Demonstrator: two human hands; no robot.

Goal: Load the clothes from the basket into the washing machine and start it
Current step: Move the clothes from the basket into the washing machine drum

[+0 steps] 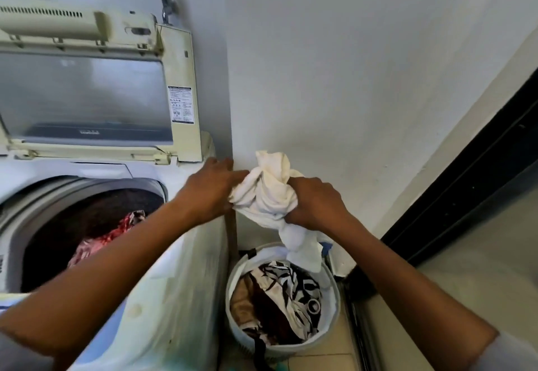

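Item: cream-white top-loading washing machine (pixel 180 254), hinged lid (pixel 87 91) raised against the wall; drum open.
Contents of drum: red-and-white patterned cloth (pixel 107 236) on dark fabric; load partly in.
Item: round white mesh laundry basket (pixel 332 321) on the tiled floor, just beside the machine's right flank. Holds black-and-white leaf-print fabric (pixel 294 286), brown garments (pixel 256 303); several pieces remain.
Item in transit: bunched white cotton garment (pixel 270 193), held above the basket, tail trailing to its rim.
Left hand (pixel 209 190): grip pinching the garment's left edge.
Right hand (pixel 314 204): grip clenched tight round the bunch.
Outstanding, by judgement: transfer this piece, empty basket, lower lid, start the machine.
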